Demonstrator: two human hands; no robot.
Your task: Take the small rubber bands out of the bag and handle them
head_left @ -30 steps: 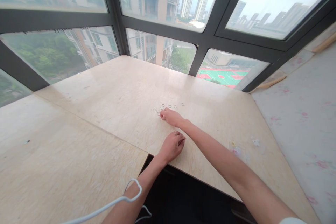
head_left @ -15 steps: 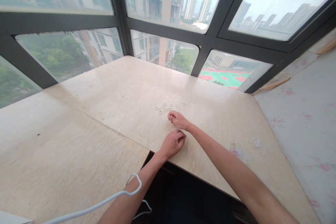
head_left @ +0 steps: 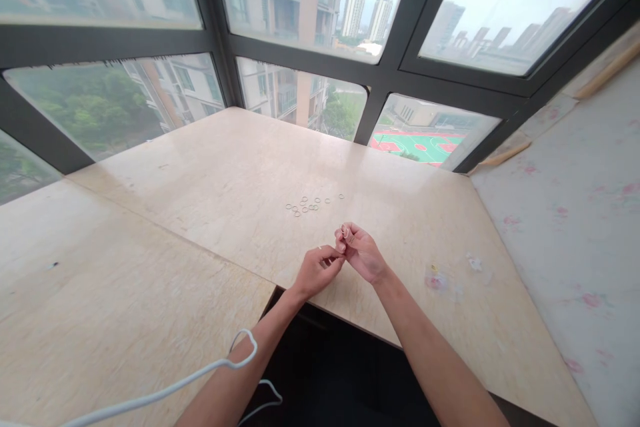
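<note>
Several small thin rings [head_left: 305, 209] lie in a loose cluster on the marble-patterned surface [head_left: 210, 180]. My right hand [head_left: 364, 253] is raised nearer to me than the cluster, palm turned partly up, its fingers closed on one small ring [head_left: 345, 232]. Beside it on the left, my left hand [head_left: 317, 272] has thumb and fingertips pinched together, almost meeting the right hand's fingers. Whatever sits in that pinch is too small to make out. A thin ring shows on one left finger.
Small clear plastic packets [head_left: 436, 277] and a crumpled white scrap [head_left: 474, 262] lie to the right. A white cable [head_left: 165, 397] crosses my left forearm. Windows [head_left: 300, 97] border the far side; a flowered wall [head_left: 560, 247] stands at right.
My right hand has drawn back from the ring cluster toward my left hand and turned palm up, with a ring in its fingers. The view has shifted slightly.
</note>
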